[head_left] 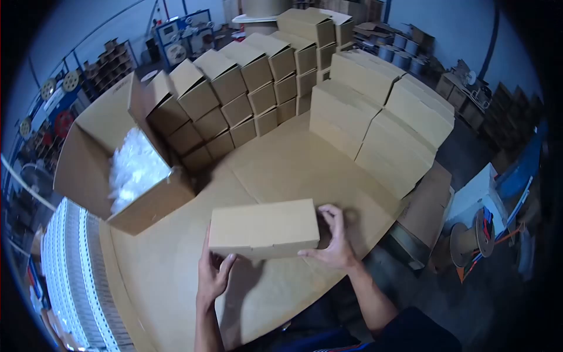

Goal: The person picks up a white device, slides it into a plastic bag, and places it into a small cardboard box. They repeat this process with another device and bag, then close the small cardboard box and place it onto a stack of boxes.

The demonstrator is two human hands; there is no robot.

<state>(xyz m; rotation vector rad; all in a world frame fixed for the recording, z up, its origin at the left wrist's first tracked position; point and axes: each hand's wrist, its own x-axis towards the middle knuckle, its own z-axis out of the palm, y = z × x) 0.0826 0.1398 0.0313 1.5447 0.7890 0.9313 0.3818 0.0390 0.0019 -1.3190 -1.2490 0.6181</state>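
A long, narrow cardboard box point(264, 226) with its lid closed is between my hands, over the near part of the cardboard-covered table point(252, 176). My left hand point(214, 273) grips its left end, thumb at the lower front edge and the other fingers partly hidden behind the side. At the right end is my right hand point(335, 246), its thumb on the lower front corner and its fingers curled round the end. A shadow falls on the table below the box.
An open carton point(155, 205) holding clear plastic bags point(138, 167) stands at the left. Rows of stacked small boxes point(237, 108) line the back, and larger closed cartons point(375, 132) stand at right. Beyond the right edge is a cable spool point(463, 243); white perforated strips point(67, 270) are at left.
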